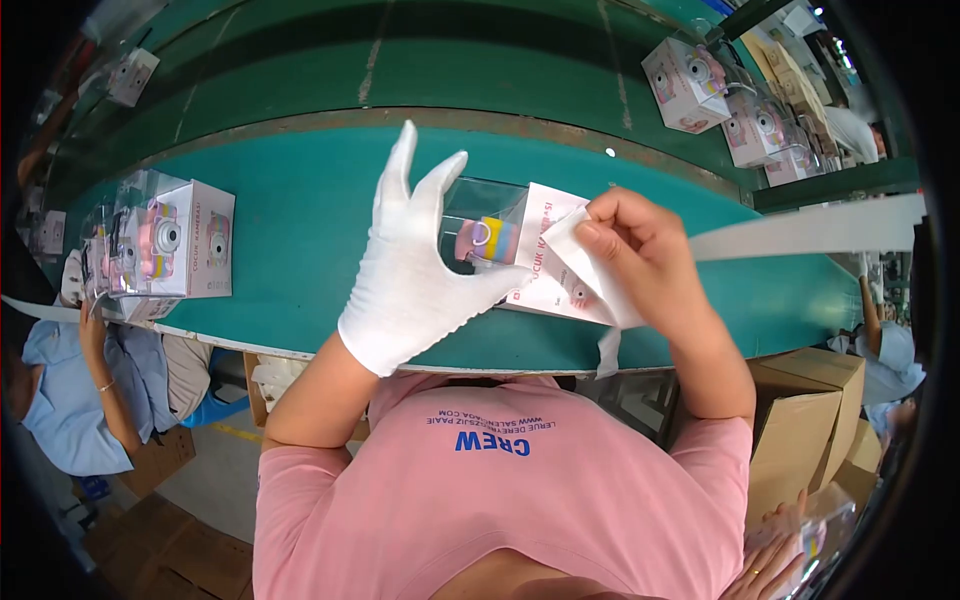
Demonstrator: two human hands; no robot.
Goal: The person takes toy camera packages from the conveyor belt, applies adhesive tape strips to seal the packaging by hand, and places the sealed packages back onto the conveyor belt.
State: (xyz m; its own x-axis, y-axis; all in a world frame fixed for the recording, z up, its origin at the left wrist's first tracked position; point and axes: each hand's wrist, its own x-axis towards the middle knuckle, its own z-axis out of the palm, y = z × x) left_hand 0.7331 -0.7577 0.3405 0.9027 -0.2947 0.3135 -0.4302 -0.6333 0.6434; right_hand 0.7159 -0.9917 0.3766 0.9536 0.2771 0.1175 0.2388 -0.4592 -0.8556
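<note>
A toy camera box (540, 215) lies on the green belt in front of me, its clear plastic window (487, 194) toward the left. Inside it shows a rainbow-striped toy camera (489, 241). My left hand (405, 265), in a white glove, spreads its fingers over the window end, with the thumb at the box's printed panel. Bare, my right hand (645, 255) pinches a folded white cloth (590, 262) against the printed panel. One end of the cloth hangs down toward the belt's near edge.
More toy camera boxes stand at the left (209, 240) and on the far right (690, 88). A long white strip (810, 228) crosses the right side. Co-workers sit on both sides; one co-worker's hand (770, 560) holds a clear package at lower right. Cardboard cartons (800, 420) stand nearby.
</note>
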